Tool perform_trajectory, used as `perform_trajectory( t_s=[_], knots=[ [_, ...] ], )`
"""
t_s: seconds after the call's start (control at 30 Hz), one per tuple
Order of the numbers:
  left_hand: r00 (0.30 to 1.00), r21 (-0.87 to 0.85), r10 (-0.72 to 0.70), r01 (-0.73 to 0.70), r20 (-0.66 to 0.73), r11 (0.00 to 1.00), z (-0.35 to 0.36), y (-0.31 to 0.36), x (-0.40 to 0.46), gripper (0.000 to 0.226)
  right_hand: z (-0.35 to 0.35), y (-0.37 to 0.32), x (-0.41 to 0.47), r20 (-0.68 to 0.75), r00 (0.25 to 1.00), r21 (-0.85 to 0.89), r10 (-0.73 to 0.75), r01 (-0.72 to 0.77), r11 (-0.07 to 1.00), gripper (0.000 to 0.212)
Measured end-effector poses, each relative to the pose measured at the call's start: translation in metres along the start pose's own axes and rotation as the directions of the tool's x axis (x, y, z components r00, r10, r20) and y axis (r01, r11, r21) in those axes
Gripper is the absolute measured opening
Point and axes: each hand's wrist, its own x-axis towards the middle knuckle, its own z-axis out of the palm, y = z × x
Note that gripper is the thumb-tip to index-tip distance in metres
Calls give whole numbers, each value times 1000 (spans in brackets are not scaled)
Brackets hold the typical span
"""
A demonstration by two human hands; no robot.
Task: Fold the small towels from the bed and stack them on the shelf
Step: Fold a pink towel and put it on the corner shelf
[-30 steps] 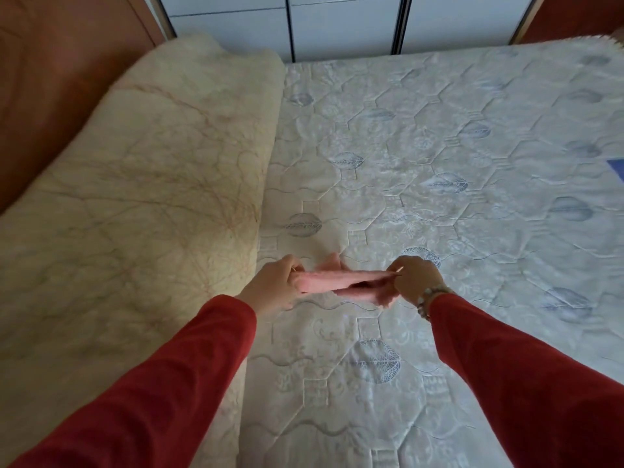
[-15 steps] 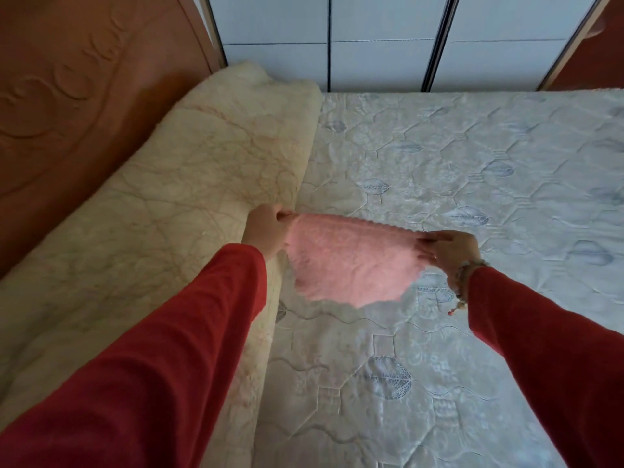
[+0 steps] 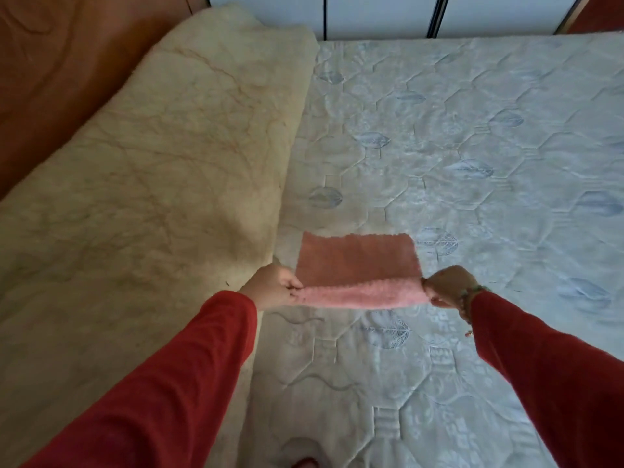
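The pink towel (image 3: 358,265), hanging half a second ago, now stretches flat over the mattress (image 3: 472,146), left hand (image 3: 273,287) and right hand (image 3: 445,285) each pinching a near corner with curled fingers.

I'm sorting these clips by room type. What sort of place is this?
Most likely a bedroom. A bare quilted mattress fills the view, a cream blanket lies rolled back against a carved wooden headboard, and pale wardrobe-like doors stand beyond.

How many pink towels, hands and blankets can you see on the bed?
Pink towel: 1
Hands: 2, left hand and right hand, each pinching an end of the towel
Cream blanket: 1
Total: 4
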Motion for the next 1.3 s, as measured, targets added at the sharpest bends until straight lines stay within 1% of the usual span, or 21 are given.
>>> perform_trajectory(
  t_s=[0.07,0.1,0.13,0.17,0.23,0.27,0.33,0.43,0.57,0.67,0.77,0.9,1.0,1.1,1.17,1.23,1.27,1.3],
  knots=[
    [995,49,-22,17,92,999,32,-18,-1,18,15,30,-2,59,996,-131,68,-60,990,18],
    [991,63,-39,32,129,998,46,-26,-2,19,22,43,-1,78,993,-177,92,-77,981,10],
    [985,70,-61,50,162,996,57,-33,-2,20,27,54,-2,91,989,-202,113,-93,975,5],
    [979,75,-83,70,186,995,67,-39,-2,20,31,63,-3,85,988,-214,132,-111,970,7],
    [975,53,-104,95,198,994,77,-47,-2,20,34,72,-3,77,990,-251,116,-93,963,4],
    [976,13,-112,112,189,994,79,-49,0,19,33,72,0,94,992,-271,82,-53,961,6],
    [980,-78,-131,143,149,987,76,-49,5,13,28,65,6,116,993,-232,2,25,972,12],
    [994,-100,-97,102,52,990,64,-41,24,18,19,49,13,60,995,-44,-84,87,995,9],
    [997,-83,-59,55,-40,995,52,-29,55,17,14,30,31,2,995,155,-98,97,983,5],
    [993,-90,-82,75,-83,993,52,-29,80,18,16,27,52,-26,996,227,-83,87,970,5],
    [986,-73,-109,101,-127,992,54,-33,102,14,22,27,70,-13,998,244,-60,62,968,14],
    [975,8,-134,138,-175,990,58,-43,124,14,28,30,88,-10,998,247,-63,64,967,7],
    [971,50,-148,160,-186,986,62,-51,132,16,35,31,97,-23,997,243,-68,72,967,21],
    [967,77,-154,173,-205,982,65,-60,135,16,42,31,105,-53,996,244,-67,78,967,25],
    [964,73,-156,175,-215,982,67,-62,134,14,46,33,110,-81,992,181,-93,106,978,33],
    [957,37,-126,140,-263,989,70,-59,130,13,47,34,110,-118,988,141,-97,113,984,36],
    [950,21,-85,96,-301,995,72,-57,127,12,49,35,110,-139,986,126,-91,108,986,36],
    [936,45,-18,36,-351,998,75,-55,123,13,50,36,109,-160,984,109,-77,95,989,36]
  ],
)
